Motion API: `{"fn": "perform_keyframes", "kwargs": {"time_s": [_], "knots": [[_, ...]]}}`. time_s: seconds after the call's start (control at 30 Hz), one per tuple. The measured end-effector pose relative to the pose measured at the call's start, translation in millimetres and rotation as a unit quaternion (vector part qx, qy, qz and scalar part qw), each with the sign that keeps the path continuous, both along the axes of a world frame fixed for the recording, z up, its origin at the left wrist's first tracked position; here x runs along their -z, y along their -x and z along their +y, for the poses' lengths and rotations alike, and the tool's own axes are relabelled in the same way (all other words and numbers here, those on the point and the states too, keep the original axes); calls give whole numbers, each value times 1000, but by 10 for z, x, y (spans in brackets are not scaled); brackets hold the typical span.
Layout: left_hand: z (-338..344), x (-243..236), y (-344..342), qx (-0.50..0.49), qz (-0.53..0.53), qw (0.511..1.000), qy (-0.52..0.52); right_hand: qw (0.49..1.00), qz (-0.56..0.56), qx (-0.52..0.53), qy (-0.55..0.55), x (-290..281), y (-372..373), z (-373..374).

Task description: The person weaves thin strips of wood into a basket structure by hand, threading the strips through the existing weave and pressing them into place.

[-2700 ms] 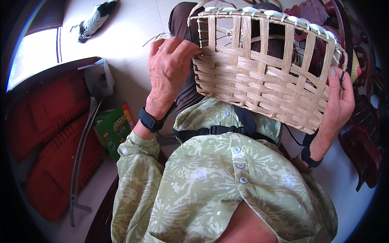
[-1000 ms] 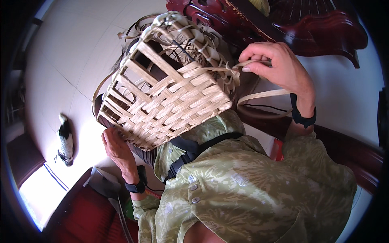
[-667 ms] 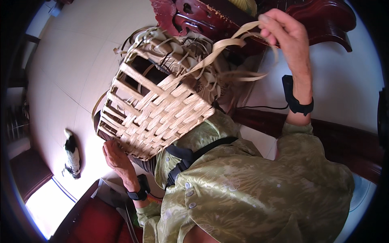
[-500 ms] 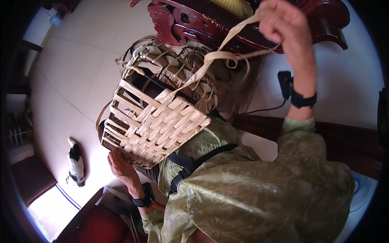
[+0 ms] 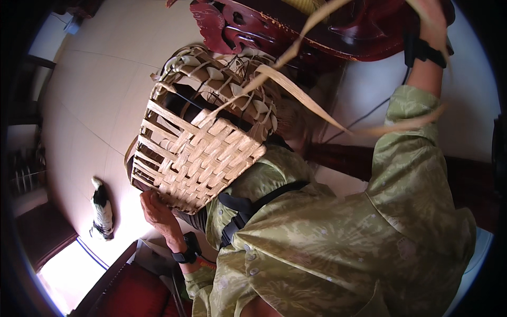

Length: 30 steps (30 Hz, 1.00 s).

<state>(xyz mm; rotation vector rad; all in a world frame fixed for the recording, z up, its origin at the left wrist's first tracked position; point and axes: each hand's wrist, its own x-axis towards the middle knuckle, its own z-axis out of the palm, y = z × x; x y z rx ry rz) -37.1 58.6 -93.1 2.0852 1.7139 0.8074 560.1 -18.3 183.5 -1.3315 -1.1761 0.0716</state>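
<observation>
The woven basket (image 5: 203, 161) sits tilted over the person's lap, in front of the shirt (image 5: 327, 238), and its near face has its long axis slanting from lower left to upper right. The open, unfinished side of that face points to the upper left, where bare uprights (image 5: 168, 114) run down and to the right into the close weave; the base edge faces the lower right, towards the black waist strap (image 5: 279, 194). Behind the upper part of the basket, a lashed band (image 5: 214, 73) with pale pieces slopes from upper left to lower right, across the face's long axis. The left hand (image 5: 157, 214) is at the lower left corner, fingers bent and clamped on the basket there, though their tips are partly hidden. From the top of the weave a flat tan strip (image 5: 290, 53) rises to the upper right and leaves the view; a second length (image 5: 303, 98) drops from it to the lower right and bends, blurred, towards the right sleeve (image 5: 409, 121). The right hand (image 5: 430, 16) is well apart from the basket, cut off by the upper edge, so I cannot tell whether its fingers are together or apart. Carved dark red furniture (image 5: 359, 37) stands beyond, and pale floor (image 5: 87, 111) lies at the left.
</observation>
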Motion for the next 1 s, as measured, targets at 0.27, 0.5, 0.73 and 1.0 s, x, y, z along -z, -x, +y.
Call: {"fn": "perform_keyframes", "kwargs": {"time_s": [0.27,0.5,0.73,1.0], "knots": [[-14,-8,-6,5,-1,1000,-5,861,-434,197,175,608,282,198],[-15,-25,-1,2,-1,1000,1,856,-31,-141,497,1767,1481,6],[-1,0,51,0,-21,999,25,860,175,-300,373,1970,1434,-252],[-38,57,35,-82,-61,993,54,924,33,35,378,943,1368,289]]}}
